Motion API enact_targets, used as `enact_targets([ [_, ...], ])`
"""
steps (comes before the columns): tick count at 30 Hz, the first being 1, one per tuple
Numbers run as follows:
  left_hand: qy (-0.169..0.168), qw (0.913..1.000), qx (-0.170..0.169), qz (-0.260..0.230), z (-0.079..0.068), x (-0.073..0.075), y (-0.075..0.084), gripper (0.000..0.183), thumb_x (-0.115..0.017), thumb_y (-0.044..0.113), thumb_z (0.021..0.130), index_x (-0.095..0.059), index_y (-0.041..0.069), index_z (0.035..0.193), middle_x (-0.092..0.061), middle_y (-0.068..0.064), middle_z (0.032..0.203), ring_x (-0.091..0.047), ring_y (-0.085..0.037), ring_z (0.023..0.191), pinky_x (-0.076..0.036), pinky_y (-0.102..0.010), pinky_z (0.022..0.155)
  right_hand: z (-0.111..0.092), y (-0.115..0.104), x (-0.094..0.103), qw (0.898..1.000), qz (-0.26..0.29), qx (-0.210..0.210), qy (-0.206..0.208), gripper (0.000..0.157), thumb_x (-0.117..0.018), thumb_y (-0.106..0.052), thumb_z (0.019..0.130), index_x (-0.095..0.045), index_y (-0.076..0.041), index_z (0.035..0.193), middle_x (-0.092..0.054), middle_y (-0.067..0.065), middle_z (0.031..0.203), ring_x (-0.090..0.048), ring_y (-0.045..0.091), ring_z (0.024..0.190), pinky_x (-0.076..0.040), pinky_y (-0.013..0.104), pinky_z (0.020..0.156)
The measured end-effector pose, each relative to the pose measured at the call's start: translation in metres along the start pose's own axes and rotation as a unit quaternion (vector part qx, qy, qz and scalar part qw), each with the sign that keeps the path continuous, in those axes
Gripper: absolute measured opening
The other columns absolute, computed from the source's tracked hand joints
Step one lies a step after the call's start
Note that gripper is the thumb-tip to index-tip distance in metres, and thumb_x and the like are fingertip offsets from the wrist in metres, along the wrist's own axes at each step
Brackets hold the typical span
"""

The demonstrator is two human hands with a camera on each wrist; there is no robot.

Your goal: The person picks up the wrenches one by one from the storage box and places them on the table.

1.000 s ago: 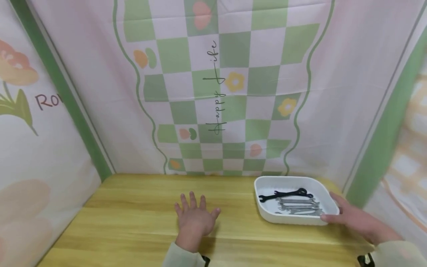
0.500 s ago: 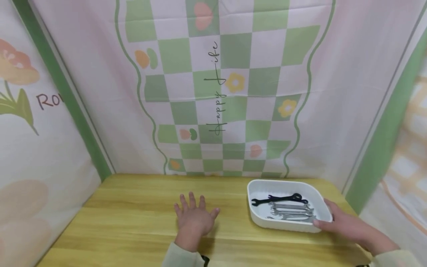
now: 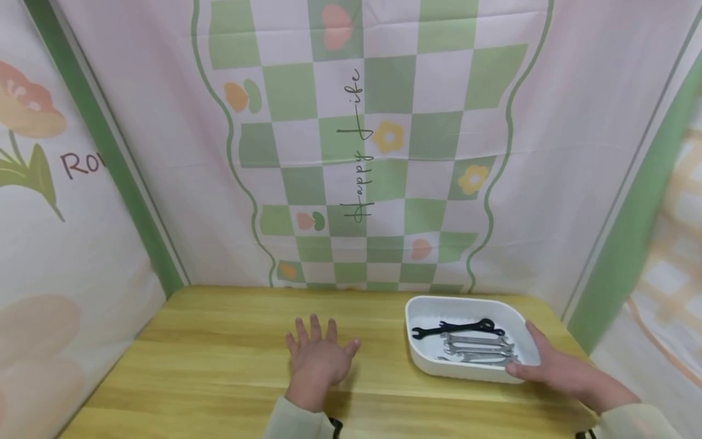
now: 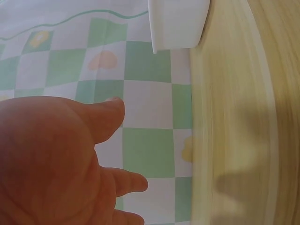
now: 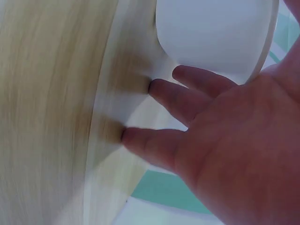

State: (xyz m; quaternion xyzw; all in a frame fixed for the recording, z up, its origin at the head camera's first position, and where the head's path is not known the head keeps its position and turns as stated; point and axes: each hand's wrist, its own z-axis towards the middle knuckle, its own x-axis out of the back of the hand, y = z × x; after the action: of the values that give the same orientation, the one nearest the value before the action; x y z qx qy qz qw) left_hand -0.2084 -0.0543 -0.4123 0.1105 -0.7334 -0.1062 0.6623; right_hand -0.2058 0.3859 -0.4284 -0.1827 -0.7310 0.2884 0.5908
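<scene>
A white plastic tray (image 3: 466,369) stands toward the right of the table, holding wrenches. Two black wrenches (image 3: 457,329) lie crosswise at its back, with several silver wrenches (image 3: 478,350) lined up in front of them. My right hand (image 3: 562,369) holds the tray's right end, thumb over the rim and fingers along the outer wall. In the right wrist view, the lower fingertips (image 5: 133,138) come down at the tabletop beside the tray (image 5: 211,37). My left hand (image 3: 320,363), fingers spread and holding nothing, is over the table left of the tray.
The wood-grain table (image 3: 219,353) runs back to a checkered green-and-white curtain (image 3: 356,183). Fabric panels (image 3: 82,274) with printed flowers close in the left side, and another panel (image 3: 669,244) bounds the right.
My right hand and the tray with its wrenches have moved left and slightly nearer; in the last half second the tray has barely shifted. My left hand has stayed in place.
</scene>
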Motion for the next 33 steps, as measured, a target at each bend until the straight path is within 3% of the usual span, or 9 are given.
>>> enact_targets([
  [5,-0.005,1.0000,0.001,0.005,-0.001,0.001,0.000,0.080,-0.032,0.068,0.099,-0.038,0.012,0.154,-0.014,-0.024,0.161,0.001,-0.049,0.145,0.005,-0.066,0.109,0.000,-0.008,-0.003,1.000,0.012,-0.004,-0.018,0.114,-0.068,-0.038,0.094,0.021,0.008,0.149,-0.010,0.054,0.141,-0.038,0.066,0.119,-0.029,0.075,0.094],
  [12,0.003,1.0000,-0.004,0.007,-0.001,-0.001,-0.002,0.082,-0.029,0.071,0.097,-0.040,0.012,0.154,-0.015,-0.024,0.161,0.001,-0.050,0.144,0.005,-0.066,0.109,0.001,-0.017,-0.013,0.997,0.066,0.012,-0.028,0.116,-0.071,-0.030,0.092,0.023,0.009,0.148,0.004,0.052,0.144,-0.011,0.070,0.128,-0.014,0.076,0.098],
  [21,-0.027,0.9984,-0.034,-0.036,0.000,0.000,-0.001,0.086,-0.024,0.075,0.095,-0.032,0.016,0.157,-0.020,-0.020,0.161,-0.007,-0.051,0.144,-0.001,-0.068,0.109,0.001,-0.025,-0.022,0.997,0.076,0.002,-0.028,0.118,-0.072,-0.030,0.092,0.026,0.005,0.148,0.007,0.051,0.145,-0.006,0.069,0.130,-0.010,0.074,0.101],
  [28,-0.069,0.9850,-0.109,-0.115,0.000,0.000,0.002,0.090,-0.036,0.073,0.095,-0.022,0.013,0.160,-0.022,-0.024,0.159,-0.018,-0.052,0.141,-0.010,-0.069,0.109,-0.002,-0.038,-0.032,0.997,0.077,0.004,-0.025,0.119,-0.073,-0.031,0.091,0.025,0.008,0.147,0.008,0.050,0.146,-0.006,0.068,0.130,-0.010,0.073,0.102],
  [33,-0.086,0.9721,-0.135,-0.171,-0.001,-0.002,0.002,0.093,-0.050,0.066,0.094,-0.020,0.009,0.160,-0.021,-0.028,0.158,-0.024,-0.050,0.140,-0.022,-0.066,0.108,-0.003,-0.047,-0.039,0.995,0.094,0.013,-0.022,0.120,-0.074,-0.029,0.091,0.026,0.007,0.147,0.007,0.050,0.146,-0.008,0.068,0.131,-0.011,0.073,0.102],
])
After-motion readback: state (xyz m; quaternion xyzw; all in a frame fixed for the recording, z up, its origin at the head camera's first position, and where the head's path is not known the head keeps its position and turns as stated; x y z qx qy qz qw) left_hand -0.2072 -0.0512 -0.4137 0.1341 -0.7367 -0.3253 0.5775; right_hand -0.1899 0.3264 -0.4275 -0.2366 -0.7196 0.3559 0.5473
